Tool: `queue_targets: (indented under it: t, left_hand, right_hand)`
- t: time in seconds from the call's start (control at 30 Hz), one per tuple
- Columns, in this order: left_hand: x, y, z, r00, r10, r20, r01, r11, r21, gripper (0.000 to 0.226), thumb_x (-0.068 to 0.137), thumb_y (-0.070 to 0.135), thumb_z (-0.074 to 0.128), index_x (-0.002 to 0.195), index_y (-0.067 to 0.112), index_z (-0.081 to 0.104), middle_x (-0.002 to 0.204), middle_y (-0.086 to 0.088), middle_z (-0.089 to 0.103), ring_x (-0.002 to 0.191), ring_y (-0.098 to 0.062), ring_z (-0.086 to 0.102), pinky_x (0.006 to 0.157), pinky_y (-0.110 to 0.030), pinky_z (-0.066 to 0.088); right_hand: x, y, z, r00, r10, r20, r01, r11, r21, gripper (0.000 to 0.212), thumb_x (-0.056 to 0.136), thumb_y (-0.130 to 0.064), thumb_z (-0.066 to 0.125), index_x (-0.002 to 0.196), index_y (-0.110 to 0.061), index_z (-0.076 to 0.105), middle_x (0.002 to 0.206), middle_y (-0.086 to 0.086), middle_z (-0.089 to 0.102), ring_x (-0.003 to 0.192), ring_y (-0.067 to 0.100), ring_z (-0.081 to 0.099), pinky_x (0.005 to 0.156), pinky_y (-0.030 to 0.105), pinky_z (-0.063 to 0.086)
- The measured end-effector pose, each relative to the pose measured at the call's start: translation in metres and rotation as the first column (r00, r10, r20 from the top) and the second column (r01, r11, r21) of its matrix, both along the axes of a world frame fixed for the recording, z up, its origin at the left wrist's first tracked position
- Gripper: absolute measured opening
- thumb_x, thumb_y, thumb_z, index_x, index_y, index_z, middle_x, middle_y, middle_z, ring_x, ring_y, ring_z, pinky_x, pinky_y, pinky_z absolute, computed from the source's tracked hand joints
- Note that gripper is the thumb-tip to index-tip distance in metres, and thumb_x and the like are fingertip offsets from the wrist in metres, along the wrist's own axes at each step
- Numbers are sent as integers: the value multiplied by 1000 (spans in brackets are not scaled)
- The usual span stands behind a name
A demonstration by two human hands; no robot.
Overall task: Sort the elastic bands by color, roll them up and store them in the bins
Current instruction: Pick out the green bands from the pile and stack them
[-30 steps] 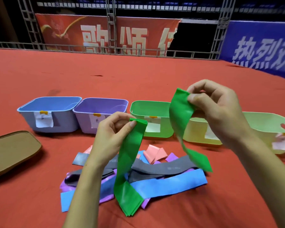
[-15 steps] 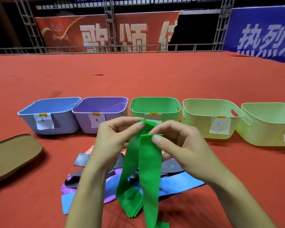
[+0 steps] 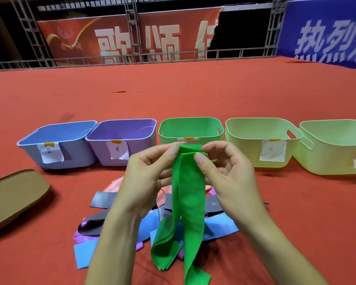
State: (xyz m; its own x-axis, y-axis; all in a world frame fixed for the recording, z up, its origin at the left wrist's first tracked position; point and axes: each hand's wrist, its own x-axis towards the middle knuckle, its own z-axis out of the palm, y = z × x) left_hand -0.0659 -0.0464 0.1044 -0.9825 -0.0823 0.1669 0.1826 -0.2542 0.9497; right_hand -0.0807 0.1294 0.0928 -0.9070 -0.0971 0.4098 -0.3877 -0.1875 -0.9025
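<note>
Your left hand [image 3: 150, 173] and right hand [image 3: 224, 173] pinch the flat green elastic bands [image 3: 190, 194] together, unrolled; beyond your grip the green plastic bin [image 3: 190, 128] looks empty, below it the mixed pile [image 3: 218, 225] waits.

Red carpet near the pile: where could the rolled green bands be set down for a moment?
Bare red carpet lies right of the loose pile of coloured bands, below the pale green plastic bins. A narrower strip runs between the pile and the flat brown case. Right before the bins, the pile crowds it.
</note>
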Motion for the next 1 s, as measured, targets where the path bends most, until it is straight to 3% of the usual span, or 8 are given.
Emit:
queue_targets:
  t: [0.07, 0.17, 0.63, 0.77, 0.9, 1.0]
  left_hand:
    - [1, 2, 1, 1000, -16, -3, 16, 1000, 25, 28, 95, 25, 69, 116, 12, 82, 107, -17, 81, 83, -20, 78, 74, -34, 64]
    - [1, 5, 1, 999, -48, -15, 48, 998, 34, 32, 95, 25, 69, 119, 9, 80, 117, -20, 79, 101, -29, 79, 84, -39, 64]
    - [2, 13, -1, 995, -64, -75, 67, 997, 45, 33, 97, 18, 67, 122, -1, 77, 121, -24, 76, 115, -39, 75, 94, -45, 62]
    - [3, 18, 0, 992, -8, -123, 5, 1000, -24, 26, 92, 24, 79, 112, 8, 82, 111, -20, 80, 104, -35, 78, 87, -41, 61]
    - [5, 22, 2, 973, 135, -186, -152, 985, -79, 19, 87, 7, 82, 106, 3, 79, 94, -16, 82, 91, -29, 81, 77, -34, 64]
    - [6, 18, 6, 949, 215, -232, -231, 972, -41, 14, 90, 2, 79, 104, 1, 78, 93, -15, 82, 89, -24, 81, 76, -31, 64]
  right_hand:
    - [-1, 0, 0, 1000, -20, 7, 20, 999, -34, 14, 95, -13, 76, 105, -14, 67, 94, -2, 72, 83, 13, 68, 70, 33, 58]
    - [-2, -1, -1, 1000, -24, 18, 25, 997, -73, 17, 94, -11, 77, 106, -11, 65, 89, -5, 72, 77, 8, 66, 66, 23, 54]
    - [0, -4, 0, 992, -123, 10, 123, 987, -106, 15, 93, -12, 78, 102, -11, 65, 87, -8, 72, 77, 3, 68, 70, 19, 55]
    - [-1, -4, 0, 987, -161, 23, 162, 981, -111, 18, 92, -11, 80, 101, -9, 64, 89, 1, 72, 74, 7, 67, 70, 24, 58]
    - [2, -4, 1, 988, -153, 25, 155, 983, -98, 28, 89, -14, 83, 103, -11, 60, 87, 4, 66, 69, 12, 67, 68, 36, 61]
    - [5, -5, 1, 994, -92, 50, 95, 994, -51, 40, 81, -22, 87, 108, -16, 58, 90, 3, 67, 68, 20, 71, 69, 49, 63]
